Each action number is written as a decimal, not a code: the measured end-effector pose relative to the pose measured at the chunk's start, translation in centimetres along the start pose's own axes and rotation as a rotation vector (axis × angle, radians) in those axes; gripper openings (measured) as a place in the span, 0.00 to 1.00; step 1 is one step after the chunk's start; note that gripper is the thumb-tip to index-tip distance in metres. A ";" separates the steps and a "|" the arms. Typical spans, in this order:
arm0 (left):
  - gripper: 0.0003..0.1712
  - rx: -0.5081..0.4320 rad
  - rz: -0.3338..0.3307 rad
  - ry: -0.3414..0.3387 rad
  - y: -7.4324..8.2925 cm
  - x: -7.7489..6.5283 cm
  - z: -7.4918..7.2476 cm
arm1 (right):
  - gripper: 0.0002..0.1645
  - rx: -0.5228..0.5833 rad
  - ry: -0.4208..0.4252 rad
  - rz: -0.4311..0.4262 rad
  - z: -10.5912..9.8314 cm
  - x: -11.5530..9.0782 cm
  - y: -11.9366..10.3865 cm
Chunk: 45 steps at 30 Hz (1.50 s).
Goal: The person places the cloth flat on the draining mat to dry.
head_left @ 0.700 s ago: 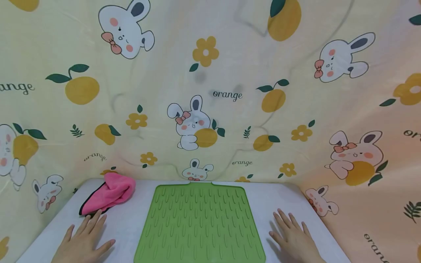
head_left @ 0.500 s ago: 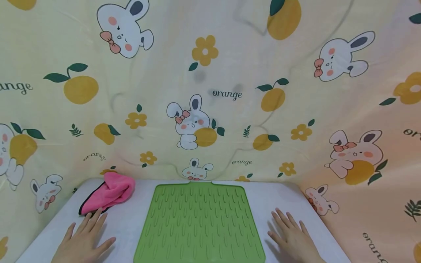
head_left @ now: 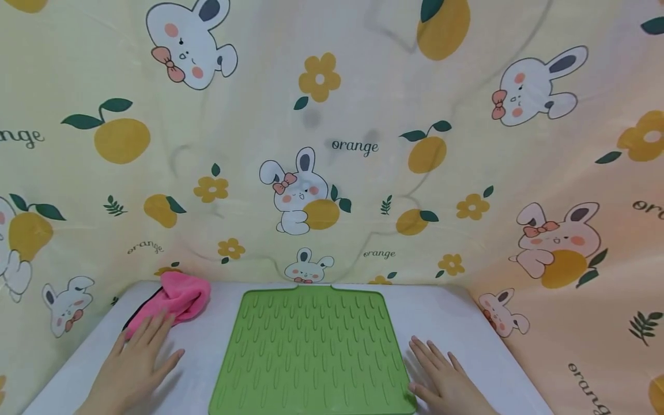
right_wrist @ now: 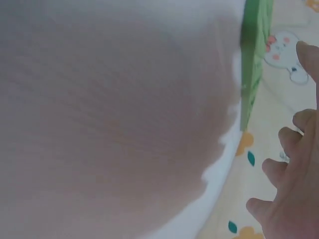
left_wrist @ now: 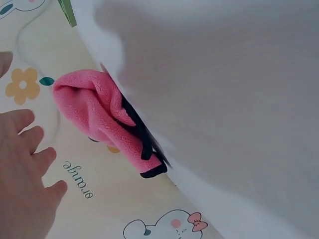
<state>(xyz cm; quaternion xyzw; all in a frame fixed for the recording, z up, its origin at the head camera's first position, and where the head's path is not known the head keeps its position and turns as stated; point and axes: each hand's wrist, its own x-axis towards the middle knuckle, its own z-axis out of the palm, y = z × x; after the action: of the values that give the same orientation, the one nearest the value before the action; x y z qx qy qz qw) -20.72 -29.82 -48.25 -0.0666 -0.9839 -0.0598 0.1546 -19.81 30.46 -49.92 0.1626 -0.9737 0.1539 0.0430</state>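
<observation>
Head: right hand (head_left: pixel 447 383) at edge of green mat (head_left: pixel 313 351).

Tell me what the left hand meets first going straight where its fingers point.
Probably the pink cloth, which the left hand overlaps in the head view; the hand's height is unclear, so it may pass above.

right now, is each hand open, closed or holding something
Left hand: open, holding nothing, fingers near the pink cloth.
Right hand: open, holding nothing, near the green mat.
</observation>
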 end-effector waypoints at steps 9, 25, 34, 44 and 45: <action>0.41 0.029 0.120 0.173 -1.0 2.2 0.6 | 0.46 -0.016 -0.086 -0.148 1.4 -0.1 0.0; 0.38 0.018 0.137 0.104 -2.2 6.4 1.6 | 0.43 -0.105 -0.182 -0.216 2.2 -0.1 0.0; 0.41 -0.008 0.118 -0.002 -2.6 8.8 2.0 | 0.43 -0.175 -0.128 -0.261 2.8 -0.5 0.2; 0.40 -0.039 0.175 -0.025 -3.3 10.6 3.1 | 0.43 -0.125 -0.173 -0.233 2.3 -0.5 -0.2; 0.40 -0.044 0.194 -0.010 -3.3 10.7 3.3 | 0.43 -0.129 -0.174 -0.233 2.3 -0.5 -0.2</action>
<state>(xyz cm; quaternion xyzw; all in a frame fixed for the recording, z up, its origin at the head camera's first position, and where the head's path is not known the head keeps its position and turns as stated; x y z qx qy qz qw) -32.29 -31.44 -48.36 -0.1655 -0.9720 -0.0658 0.1531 -19.40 29.72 -52.12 0.2843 -0.9561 0.0704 -0.0136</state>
